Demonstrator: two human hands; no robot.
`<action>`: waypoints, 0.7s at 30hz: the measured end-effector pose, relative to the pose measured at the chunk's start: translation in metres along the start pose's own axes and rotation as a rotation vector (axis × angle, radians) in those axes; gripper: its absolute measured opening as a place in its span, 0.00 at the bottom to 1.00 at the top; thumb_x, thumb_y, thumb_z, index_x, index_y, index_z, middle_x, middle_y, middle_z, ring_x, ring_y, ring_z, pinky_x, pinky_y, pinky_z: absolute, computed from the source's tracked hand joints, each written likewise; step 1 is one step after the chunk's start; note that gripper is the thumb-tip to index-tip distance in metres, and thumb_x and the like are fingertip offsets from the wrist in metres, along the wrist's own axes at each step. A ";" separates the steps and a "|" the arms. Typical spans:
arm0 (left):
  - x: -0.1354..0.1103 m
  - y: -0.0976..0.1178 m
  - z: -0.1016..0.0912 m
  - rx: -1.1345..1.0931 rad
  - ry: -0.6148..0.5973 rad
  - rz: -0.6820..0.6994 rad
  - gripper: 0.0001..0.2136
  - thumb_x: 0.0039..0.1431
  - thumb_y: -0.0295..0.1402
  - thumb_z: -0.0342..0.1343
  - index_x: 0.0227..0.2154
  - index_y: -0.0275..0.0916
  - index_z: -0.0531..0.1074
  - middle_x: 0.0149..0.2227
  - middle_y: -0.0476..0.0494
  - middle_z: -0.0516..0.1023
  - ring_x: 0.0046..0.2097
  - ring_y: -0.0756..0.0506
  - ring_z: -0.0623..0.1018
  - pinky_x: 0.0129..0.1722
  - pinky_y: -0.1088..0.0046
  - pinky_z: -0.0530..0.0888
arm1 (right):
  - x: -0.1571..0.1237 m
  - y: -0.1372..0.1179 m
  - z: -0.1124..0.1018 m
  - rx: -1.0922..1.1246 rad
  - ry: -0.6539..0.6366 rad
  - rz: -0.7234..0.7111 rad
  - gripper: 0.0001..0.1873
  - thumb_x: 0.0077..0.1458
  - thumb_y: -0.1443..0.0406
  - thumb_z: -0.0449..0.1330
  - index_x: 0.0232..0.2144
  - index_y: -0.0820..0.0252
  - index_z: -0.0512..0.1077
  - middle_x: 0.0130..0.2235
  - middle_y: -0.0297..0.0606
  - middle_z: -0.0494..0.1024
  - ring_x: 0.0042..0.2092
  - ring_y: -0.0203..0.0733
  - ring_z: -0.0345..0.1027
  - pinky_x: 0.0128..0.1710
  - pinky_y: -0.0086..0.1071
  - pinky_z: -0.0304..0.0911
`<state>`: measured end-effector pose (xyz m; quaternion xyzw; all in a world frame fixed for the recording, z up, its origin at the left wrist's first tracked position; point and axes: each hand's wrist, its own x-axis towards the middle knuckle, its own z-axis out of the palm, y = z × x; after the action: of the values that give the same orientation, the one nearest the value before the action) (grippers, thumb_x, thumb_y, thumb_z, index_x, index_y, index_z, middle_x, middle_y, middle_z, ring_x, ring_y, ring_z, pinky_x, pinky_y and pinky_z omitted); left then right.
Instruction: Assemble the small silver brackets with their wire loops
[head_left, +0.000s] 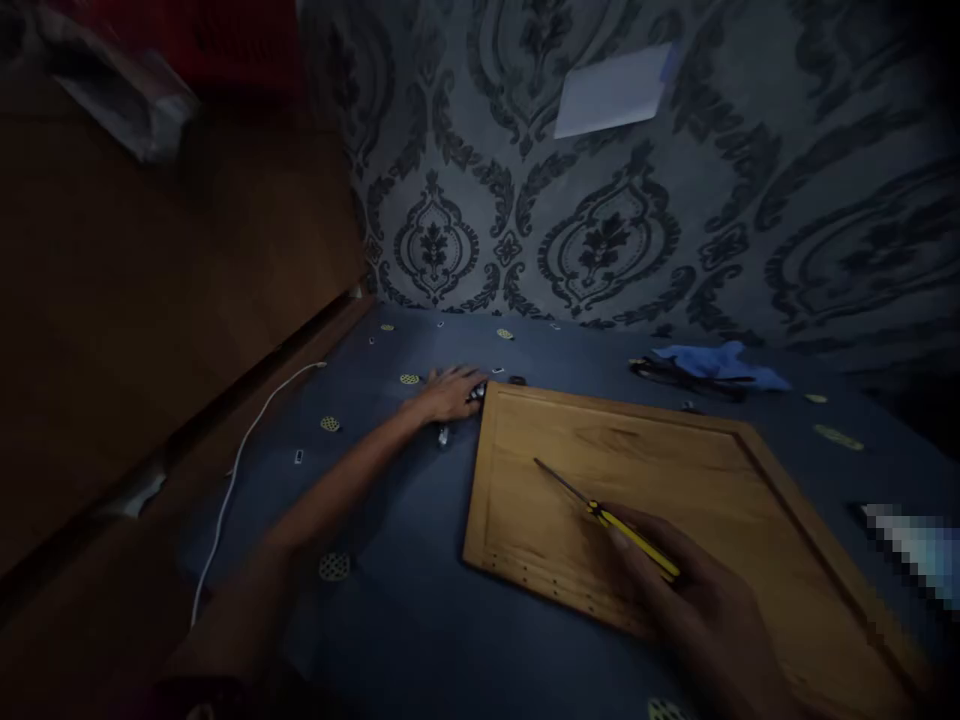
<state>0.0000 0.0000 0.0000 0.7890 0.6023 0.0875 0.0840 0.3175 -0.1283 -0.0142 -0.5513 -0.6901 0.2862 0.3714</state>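
Between my left forearm [349, 475] and the wooden panel [686, 475] I have open blue cloth [405, 565] a hand could pass over, though a small metal piece [443, 435] lies near my left hand [452, 392]. The patterned wall [517, 215] closes off the far side.

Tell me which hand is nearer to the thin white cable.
Left. The left hand is right of the cable; the right hand is farther right, over the rectangular brown wooden panel.
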 end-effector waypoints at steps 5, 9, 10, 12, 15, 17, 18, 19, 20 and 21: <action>-0.015 -0.013 -0.010 0.016 -0.004 0.047 0.14 0.65 0.32 0.57 0.52 0.42 0.76 0.55 0.39 0.76 0.60 0.36 0.75 0.65 0.56 0.70 | -0.002 0.003 0.004 0.023 0.006 0.006 0.21 0.54 0.48 0.61 0.39 0.53 0.84 0.39 0.39 0.88 0.40 0.53 0.84 0.37 0.37 0.80; -0.039 -0.024 -0.014 0.001 0.061 0.015 0.11 0.70 0.37 0.55 0.49 0.42 0.77 0.54 0.40 0.74 0.57 0.38 0.75 0.64 0.57 0.71 | -0.002 0.005 0.004 0.017 -0.003 -0.008 0.19 0.53 0.49 0.62 0.38 0.52 0.84 0.39 0.38 0.88 0.41 0.53 0.85 0.40 0.37 0.81; -0.044 -0.026 -0.014 -0.008 0.080 0.000 0.12 0.71 0.38 0.54 0.51 0.43 0.77 0.55 0.40 0.74 0.57 0.39 0.75 0.63 0.59 0.72 | -0.002 0.005 0.004 0.015 -0.007 -0.014 0.19 0.53 0.49 0.62 0.38 0.52 0.84 0.40 0.37 0.88 0.41 0.53 0.85 0.40 0.37 0.81; -0.052 -0.031 -0.014 -0.024 0.117 -0.035 0.14 0.73 0.39 0.51 0.55 0.43 0.75 0.56 0.40 0.74 0.57 0.40 0.76 0.60 0.61 0.74 | -0.003 0.005 0.004 0.016 -0.007 -0.031 0.18 0.53 0.50 0.63 0.38 0.52 0.84 0.40 0.37 0.88 0.41 0.53 0.85 0.41 0.38 0.81; -0.063 -0.037 -0.013 -0.034 0.156 -0.092 0.14 0.75 0.36 0.48 0.56 0.43 0.74 0.53 0.40 0.77 0.54 0.40 0.78 0.56 0.63 0.75 | -0.004 0.007 0.003 0.016 0.002 -0.047 0.19 0.54 0.48 0.63 0.39 0.52 0.84 0.40 0.37 0.88 0.42 0.55 0.85 0.41 0.39 0.81; -0.071 -0.041 -0.014 -0.035 0.168 -0.116 0.13 0.73 0.32 0.49 0.54 0.43 0.75 0.50 0.41 0.79 0.51 0.41 0.79 0.54 0.64 0.76 | -0.005 0.010 0.003 0.003 -0.022 -0.044 0.20 0.55 0.47 0.63 0.40 0.51 0.84 0.41 0.37 0.88 0.42 0.56 0.85 0.41 0.40 0.82; -0.075 -0.042 -0.015 -0.035 0.173 -0.123 0.12 0.72 0.31 0.50 0.52 0.44 0.76 0.49 0.42 0.80 0.50 0.41 0.80 0.53 0.65 0.76 | -0.005 0.012 0.003 -0.005 -0.036 -0.043 0.21 0.55 0.47 0.63 0.41 0.51 0.84 0.42 0.37 0.88 0.41 0.56 0.85 0.41 0.40 0.82; -0.080 -0.042 -0.017 -0.033 0.179 -0.129 0.12 0.71 0.30 0.51 0.51 0.44 0.76 0.49 0.43 0.80 0.49 0.41 0.80 0.52 0.65 0.76 | -0.006 0.014 0.002 -0.012 -0.049 -0.040 0.21 0.56 0.47 0.63 0.43 0.51 0.84 0.43 0.37 0.88 0.41 0.55 0.85 0.41 0.40 0.82; -0.084 -0.042 -0.019 -0.030 0.188 -0.136 0.11 0.70 0.29 0.52 0.49 0.44 0.77 0.48 0.43 0.80 0.49 0.41 0.80 0.51 0.65 0.75 | -0.006 0.016 0.002 -0.021 -0.062 -0.038 0.21 0.57 0.46 0.63 0.43 0.50 0.84 0.43 0.36 0.88 0.39 0.54 0.85 0.41 0.41 0.82; -0.087 -0.041 -0.021 -0.026 0.197 -0.143 0.10 0.70 0.29 0.52 0.47 0.44 0.77 0.48 0.43 0.80 0.48 0.41 0.79 0.51 0.65 0.75 | -0.007 0.018 0.001 -0.029 -0.070 -0.038 0.21 0.57 0.46 0.64 0.44 0.50 0.84 0.44 0.36 0.88 0.38 0.54 0.85 0.42 0.41 0.82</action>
<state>-0.0657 -0.0732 0.0070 0.7306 0.6610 0.1663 0.0405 0.3274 -0.1305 -0.0309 -0.5331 -0.7170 0.2883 0.3442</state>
